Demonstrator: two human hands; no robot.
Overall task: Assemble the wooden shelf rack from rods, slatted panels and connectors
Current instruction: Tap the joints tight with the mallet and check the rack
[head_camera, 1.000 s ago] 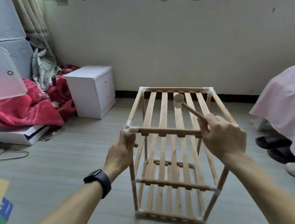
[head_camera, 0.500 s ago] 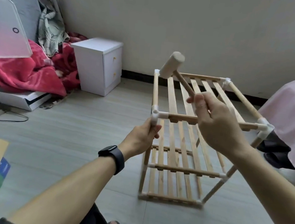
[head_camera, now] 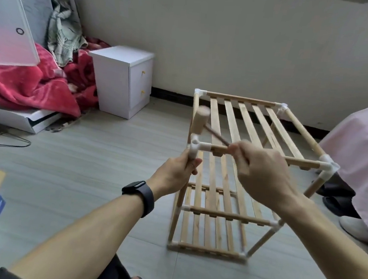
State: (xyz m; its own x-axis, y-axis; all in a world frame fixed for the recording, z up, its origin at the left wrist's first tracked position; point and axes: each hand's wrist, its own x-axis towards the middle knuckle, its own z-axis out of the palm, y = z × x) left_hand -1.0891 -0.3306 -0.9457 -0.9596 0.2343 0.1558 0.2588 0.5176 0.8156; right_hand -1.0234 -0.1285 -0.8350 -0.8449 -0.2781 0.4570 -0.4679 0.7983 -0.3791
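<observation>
Wooden slats and rods, joined at the corners by white plastic connectors, make up the shelf rack [head_camera: 232,167] standing upright on the grey floor [head_camera: 84,162] near the wall, three slatted tiers one above another. Left hand [head_camera: 174,175], a dark watch [head_camera: 140,196] on its wrist, is closed around the near-left upright rod just below the top corner connector [head_camera: 195,144]. Right hand [head_camera: 264,173] is curled tight around the dark handle of a small wooden mallet [head_camera: 199,122]; the hand and mallet are blurred. The mallet's pale head hangs just above that same near-left connector, and whether it touches is not clear. The top slatted panel [head_camera: 249,121] sits in its frame, with connectors at all four corners. To the left of the rack, well apart, a white bedside cabinet [head_camera: 121,79] stands against the wall beside a heap of red blanket [head_camera: 24,84]. At the right edge a pink bedcover [head_camera: 365,146] hangs down close to the rack's far-right corner, with dark slippers [head_camera: 337,198] and a white shoe on the floor below it
</observation>
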